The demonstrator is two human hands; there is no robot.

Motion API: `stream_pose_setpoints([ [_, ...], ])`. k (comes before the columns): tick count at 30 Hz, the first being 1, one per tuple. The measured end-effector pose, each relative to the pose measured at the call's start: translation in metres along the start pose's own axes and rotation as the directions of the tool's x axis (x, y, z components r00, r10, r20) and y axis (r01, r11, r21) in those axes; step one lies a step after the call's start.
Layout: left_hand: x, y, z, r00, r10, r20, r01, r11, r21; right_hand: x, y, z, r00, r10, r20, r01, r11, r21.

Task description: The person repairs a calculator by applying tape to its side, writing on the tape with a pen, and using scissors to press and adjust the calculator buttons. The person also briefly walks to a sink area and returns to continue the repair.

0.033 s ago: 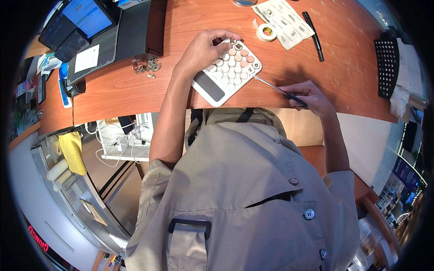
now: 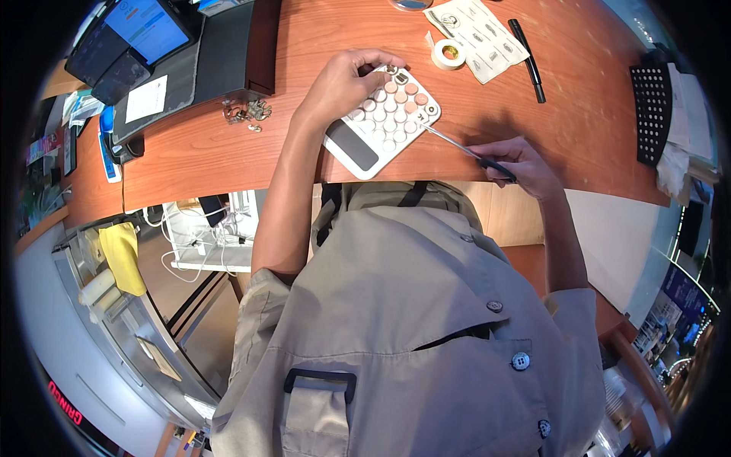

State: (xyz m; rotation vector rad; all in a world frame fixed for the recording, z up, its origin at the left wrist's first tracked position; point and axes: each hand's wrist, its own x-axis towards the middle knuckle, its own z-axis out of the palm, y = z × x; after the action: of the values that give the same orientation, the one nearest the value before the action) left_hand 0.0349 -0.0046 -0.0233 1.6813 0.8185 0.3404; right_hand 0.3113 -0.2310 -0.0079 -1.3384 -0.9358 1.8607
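Observation:
A white calculator with a dark display and round white and peach keys lies at an angle near the desk's front edge. A few spots at its far end and right edge look dark, perhaps bare key places or dark keys. My left hand is curled over its far left side, thumb and fingers gripping the upper corner. In my right hand is a screwdriver with a thin metal shaft and dark handle. Its tip touches the calculator's right side, beside the keys.
Beyond the calculator lie a tape roll, a printed paper sheet and a black pen. Small metallic bits sit left, beside a dark stand with a tablet screen. A perforated black holder stands right.

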Motion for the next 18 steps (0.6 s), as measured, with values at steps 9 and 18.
stream_pose_setpoints([
  [9,0.004,-0.001,-0.002,0.999,0.034,-0.003,-0.034,0.999,0.008,0.000,0.018,0.012,0.998,-0.038,-0.056,0.041,0.997,0.060],
  [18,0.004,-0.001,-0.003,1.000,0.026,-0.004,-0.026,0.999,0.024,0.000,0.013,0.015,0.995,-0.039,-0.091,0.038,0.999,-0.013],
])
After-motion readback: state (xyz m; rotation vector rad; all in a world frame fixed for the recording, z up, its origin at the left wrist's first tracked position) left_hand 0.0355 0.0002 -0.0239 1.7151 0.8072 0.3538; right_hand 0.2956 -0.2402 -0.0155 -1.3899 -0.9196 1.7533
